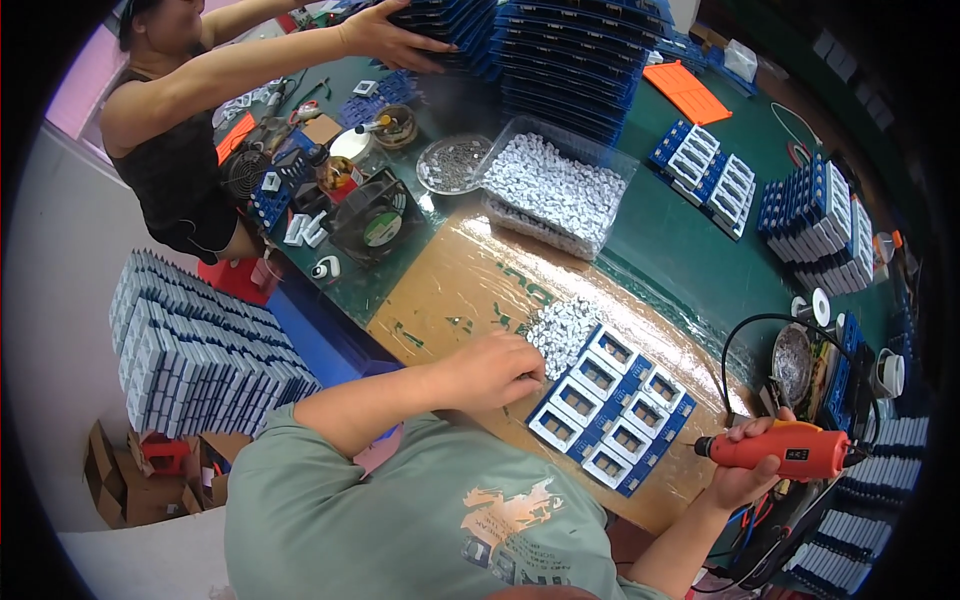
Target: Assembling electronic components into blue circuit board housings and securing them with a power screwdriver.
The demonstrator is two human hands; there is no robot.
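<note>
My right hand (742, 482) is wrapped round a red electric screwdriver (812, 455) with a black nose. Its tip points left, toward a blue circuit panel (606, 428) that carries two rows of white rectangular frames. The bit is apart from the panel. My left hand (500, 370) is closed, its fingers curled together at the edge of a loose heap of small white parts (562, 332). What it pinches, if anything, is hidden. The heap lies beside the panel's upper left corner, on a brown board (440, 300).
A clear tub (610, 235) full of small white parts stands beyond, beside a round dish of metal bits (452, 163). Tall stacks of blue panels (570, 70) rise behind. A co-worker (180, 130) handles panels at far left. Finished-looking stacks (200, 350) stand left; a black cable (725, 360) loops right.
</note>
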